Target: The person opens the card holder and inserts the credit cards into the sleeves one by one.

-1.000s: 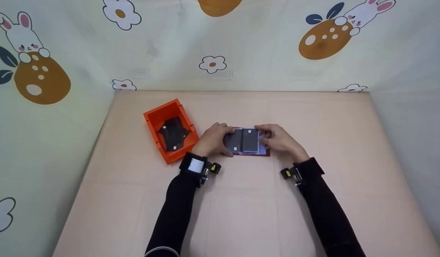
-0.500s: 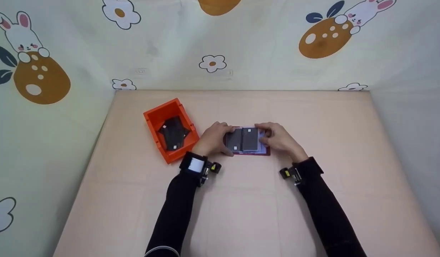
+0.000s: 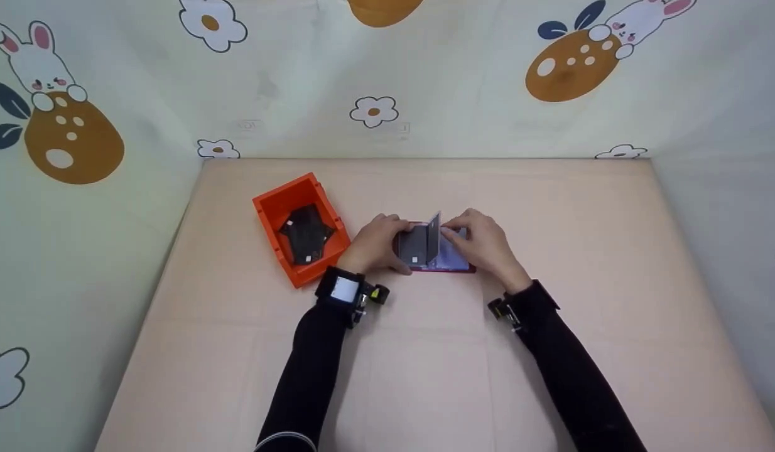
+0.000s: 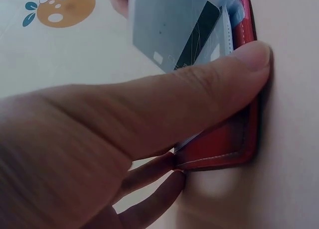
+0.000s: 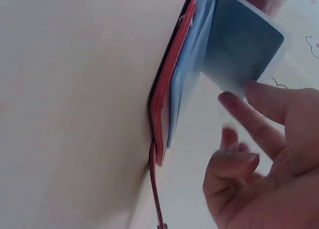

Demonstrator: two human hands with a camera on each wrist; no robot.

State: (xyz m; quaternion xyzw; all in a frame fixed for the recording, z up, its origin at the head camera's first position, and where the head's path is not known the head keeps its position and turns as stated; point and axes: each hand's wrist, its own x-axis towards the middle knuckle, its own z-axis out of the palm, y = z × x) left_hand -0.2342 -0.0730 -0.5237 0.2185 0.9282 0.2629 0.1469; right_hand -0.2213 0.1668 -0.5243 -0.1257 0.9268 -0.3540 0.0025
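Observation:
A red card holder (image 4: 214, 144) with clear plastic sleeves lies open on the table, mid-table in the head view. My left hand (image 3: 376, 245) grips its left end, thumb along the near edge and fingers at the far side. A dark grey card (image 3: 414, 246) with a small white square lies flat beside that thumb. One sleeve page with a card in it (image 3: 433, 238) stands nearly upright at the middle. Fingertips of my right hand (image 3: 485, 243) touch its right face near the free edge, the other fingers loosely bent. Beneath, a bluish clear sleeve (image 3: 451, 256) shows on the right half.
Left of my left hand stands an orange box (image 3: 274, 245), slightly turned, with several black cards (image 3: 306, 235) piled inside. A red strap (image 5: 154, 184) hangs off the holder in the right wrist view. Patterned cloth (image 3: 299, 94) walls the table's back and sides.
The sleeve page that lay flat on the right half has swung up to nearly upright, and my right hand has moved slightly left with it. My left hand keeps its place.

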